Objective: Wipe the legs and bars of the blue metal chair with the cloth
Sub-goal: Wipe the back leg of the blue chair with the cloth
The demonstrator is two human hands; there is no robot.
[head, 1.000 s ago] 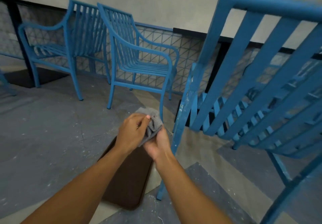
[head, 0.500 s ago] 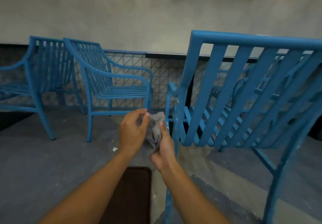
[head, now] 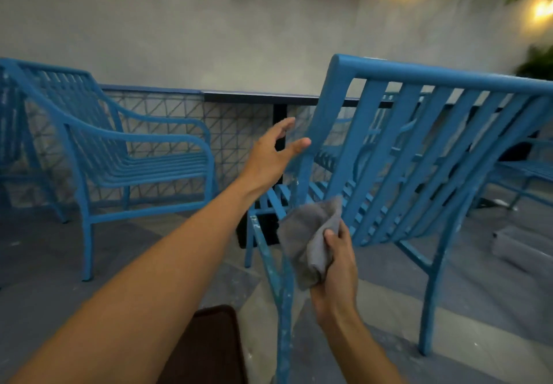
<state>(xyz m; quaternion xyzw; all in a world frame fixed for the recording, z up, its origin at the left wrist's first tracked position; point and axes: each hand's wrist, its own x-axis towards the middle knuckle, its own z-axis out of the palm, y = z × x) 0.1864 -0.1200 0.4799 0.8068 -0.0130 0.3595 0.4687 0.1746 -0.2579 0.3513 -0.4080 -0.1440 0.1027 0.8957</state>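
I see the chair point(head: 419, 150) tilted toward me, filling the right half of the view: blue painted metal, a flat top rail, slatted back and seat, with pale scuffs and chipped paint down the near leg point(head: 284, 300). It stands on the grey floor point(head: 59, 279), its back legs near the lower edge of the view.

My right hand point(head: 336, 267) grips a bunched grey cloth point(head: 309, 240), thumb curled over the top of it, holding it just beside the near leg where the leg meets the seat; I cannot tell whether the cloth touches the metal. My left hand point(head: 273, 153) is spread, fingers straight and apart, reaching for the left upright of the back; the thumb looks to be at the upright, though contact is unclear.

Half a second ago both hands were together on the cloth. Now the left one has let go and moved up toward the back, and the view has lifted, showing more wall.
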